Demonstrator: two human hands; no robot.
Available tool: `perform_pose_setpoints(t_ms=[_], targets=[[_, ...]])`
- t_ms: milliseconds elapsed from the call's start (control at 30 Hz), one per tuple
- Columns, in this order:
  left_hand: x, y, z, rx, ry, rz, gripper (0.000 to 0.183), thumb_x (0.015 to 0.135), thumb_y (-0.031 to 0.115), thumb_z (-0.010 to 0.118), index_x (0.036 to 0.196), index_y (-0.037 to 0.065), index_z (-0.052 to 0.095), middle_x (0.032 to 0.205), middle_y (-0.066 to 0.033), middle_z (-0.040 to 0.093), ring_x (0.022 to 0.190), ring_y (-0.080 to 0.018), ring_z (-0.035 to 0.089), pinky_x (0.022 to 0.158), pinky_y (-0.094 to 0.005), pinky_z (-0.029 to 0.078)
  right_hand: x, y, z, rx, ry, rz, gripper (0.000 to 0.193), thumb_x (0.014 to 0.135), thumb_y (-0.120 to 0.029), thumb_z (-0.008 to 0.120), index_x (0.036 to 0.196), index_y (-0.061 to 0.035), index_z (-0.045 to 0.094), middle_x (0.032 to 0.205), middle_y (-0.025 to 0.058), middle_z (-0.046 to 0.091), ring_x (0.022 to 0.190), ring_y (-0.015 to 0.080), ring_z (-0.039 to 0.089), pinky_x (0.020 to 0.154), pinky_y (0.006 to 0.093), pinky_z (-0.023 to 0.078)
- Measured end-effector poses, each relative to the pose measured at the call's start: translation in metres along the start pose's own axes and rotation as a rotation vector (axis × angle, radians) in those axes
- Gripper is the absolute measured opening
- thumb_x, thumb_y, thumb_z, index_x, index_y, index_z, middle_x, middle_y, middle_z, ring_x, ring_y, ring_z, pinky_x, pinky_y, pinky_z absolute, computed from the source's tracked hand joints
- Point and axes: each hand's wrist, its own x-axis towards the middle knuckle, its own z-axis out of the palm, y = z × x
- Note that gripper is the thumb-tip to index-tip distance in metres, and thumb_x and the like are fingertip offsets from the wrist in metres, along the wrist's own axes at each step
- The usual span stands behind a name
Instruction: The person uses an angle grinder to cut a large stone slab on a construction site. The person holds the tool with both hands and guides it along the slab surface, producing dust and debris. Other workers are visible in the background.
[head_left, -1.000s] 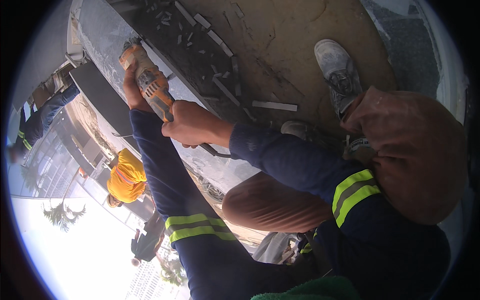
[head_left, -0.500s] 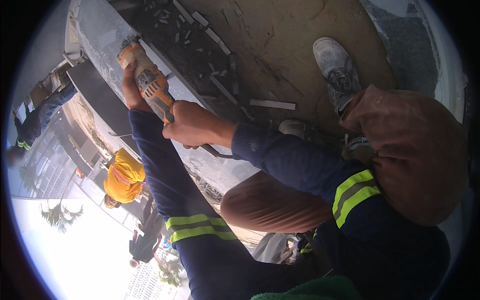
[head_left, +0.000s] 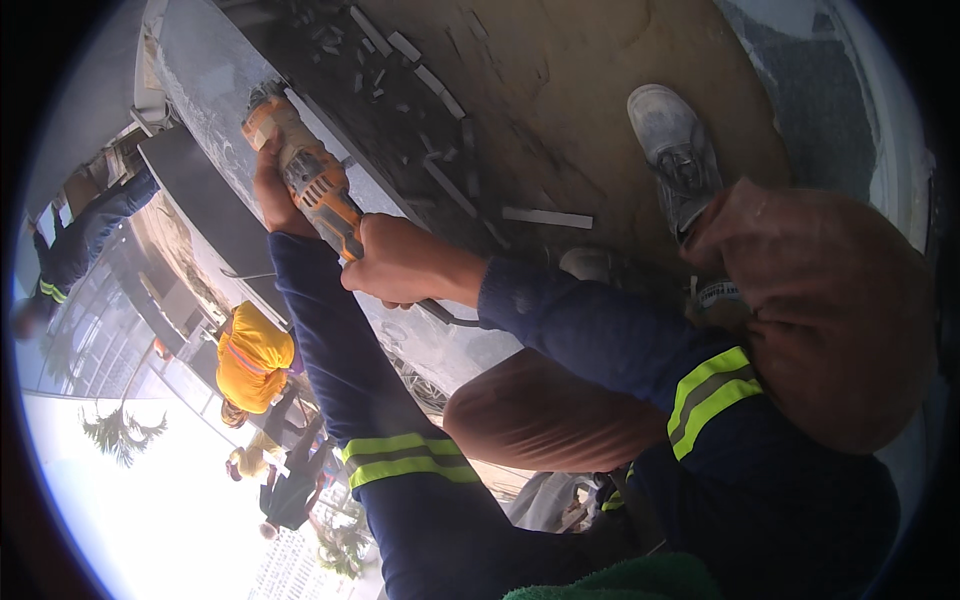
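An orange and grey angle grinder lies along the edge of a pale grey slab, its head at the slab's edge. My left hand is closed round the front of the tool, close to the head; part of its fingers is hidden behind the body. The rear end is wrapped by my right hand, and a dark cord runs out below it. The grinder's head hides its disc, so I cannot tell where it touches the slab.
Pale cut strips and small chips lie on the brown ground beside the slab. My dusty shoe stands on that ground. A dark panel is on the slab's far side. Beyond it a person in yellow bends over, with other people nearby.
Both hands and the grinder have shifted slightly right and toward me along the slab edge. The person in yellow has moved a little, and another person shows behind.
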Motion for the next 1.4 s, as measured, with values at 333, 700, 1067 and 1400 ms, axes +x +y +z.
perform_pose_setpoints(t_ms=[333,700,1067,1400], targets=[[0.003,0.006,0.001,0.004,-0.007,-0.028,0.047,0.095,0.047,0.064,0.112,0.004,0.058,0.084,-0.0132,0.067,0.067,-0.029,0.069,0.058,-0.0451,0.06,0.013,0.0,-0.001,0.047,-0.021,-0.022,0.028,0.087,-0.009,0.063,0.1,0.0153,0.059,0.068,0.0167,0.066,0.056,0.0241,0.068,0.048,0.0363,0.054],[0.016,0.003,-0.013,0.055,0.041,0.001,0.048,0.098,0.048,0.06,0.114,0.003,0.058,0.087,-0.0145,0.068,0.069,-0.0293,0.069,0.07,-0.0522,0.064,0.021,0.004,-0.003,0.034,-0.057,-0.023,0.034,0.087,-0.011,0.064,0.108,0.0127,0.055,0.071,0.0131,0.063,0.055,0.0199,0.064,0.047,0.035,0.051],[-0.006,-0.003,0.01,0.012,0.063,0.026,0.041,0.097,0.042,0.065,0.113,0.004,0.059,0.084,-0.0123,0.067,0.068,-0.0271,0.07,0.061,-0.0417,0.061,0.008,0.011,-0.003,0.02,-0.051,-0.021,0.036,0.086,-0.011,0.064,0.11,0.0136,0.055,0.07,0.0138,0.064,0.055,0.0208,0.064,0.048,0.0354,0.052],[-0.015,-0.006,0.011,-0.002,0.035,0.024,0.044,0.097,0.044,0.063,0.114,0.004,0.058,0.084,-0.013,0.067,0.067,-0.0277,0.069,0.059,-0.0433,0.06,-0.001,0.014,0.0,0.022,-0.056,-0.021,0.033,0.085,-0.012,0.064,0.105,0.013,0.055,0.067,0.013,0.062,0.054,0.0202,0.063,0.047,0.0357,0.05]])
